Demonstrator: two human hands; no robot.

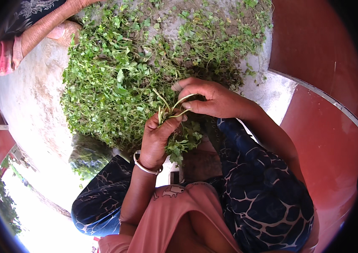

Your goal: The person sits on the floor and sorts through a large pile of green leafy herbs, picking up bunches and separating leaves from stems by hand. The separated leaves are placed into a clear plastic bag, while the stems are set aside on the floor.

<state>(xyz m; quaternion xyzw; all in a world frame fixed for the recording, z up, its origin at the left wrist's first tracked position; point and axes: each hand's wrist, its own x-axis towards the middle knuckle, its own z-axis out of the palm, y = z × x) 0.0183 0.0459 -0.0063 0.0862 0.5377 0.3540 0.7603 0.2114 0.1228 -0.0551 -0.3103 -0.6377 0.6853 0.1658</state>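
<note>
Both hands (pixel 156 139) seemingly pinching greens (pixel 168 110)

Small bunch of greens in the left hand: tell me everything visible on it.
The small bunch of green leafy stems is gripped in the left hand, pale thin stems poking up above the fist, small leaves hanging below it. The right hand pinches the stem tops between thumb and fingers. It sits just in front of the large pile of loose greens.

- Pile of green leafy stems (pixel 120 80): cut off by the frame edge at 12 o'clock.
- Other person's forearm (pixel 44 25): runs out at 11 o'clock; hand not seen.
- Left hand (pixel 158 137): closed around bunch of stems (pixel 179 143); stem bases hidden inside the fist.
- Right hand (pixel 212 99): fingertips partly buried in leaves.
</note>
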